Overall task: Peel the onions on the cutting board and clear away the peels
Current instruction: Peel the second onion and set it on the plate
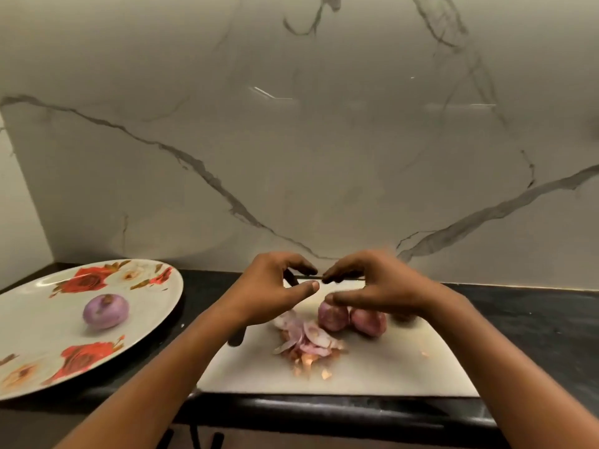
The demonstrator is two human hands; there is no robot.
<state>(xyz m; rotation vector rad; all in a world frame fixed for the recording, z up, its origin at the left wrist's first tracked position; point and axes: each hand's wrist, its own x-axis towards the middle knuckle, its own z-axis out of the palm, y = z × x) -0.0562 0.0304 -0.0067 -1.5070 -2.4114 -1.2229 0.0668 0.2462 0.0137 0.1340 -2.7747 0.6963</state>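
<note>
Surface: black stone counter, grey-veined white marble wall behind | white rectangular cutting board: two round reddish onions touching, pink-orange peel heap just beside | rose-patterned round plate, left: one purple onion | left hand, right hand above board: fingers arched, apart from thumbs, gripping nothing.

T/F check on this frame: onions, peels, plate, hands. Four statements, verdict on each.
1. A lone onion lies on the floral plate. True.
2. Three onions sit on the cutting board. False: only a pair of onions sits there, side by side.
3. The peels are heaped on the plate. False: the peels are piled on the board, on the near side of the pair.
4. The left hand and right hand are both over the board. True.
</note>
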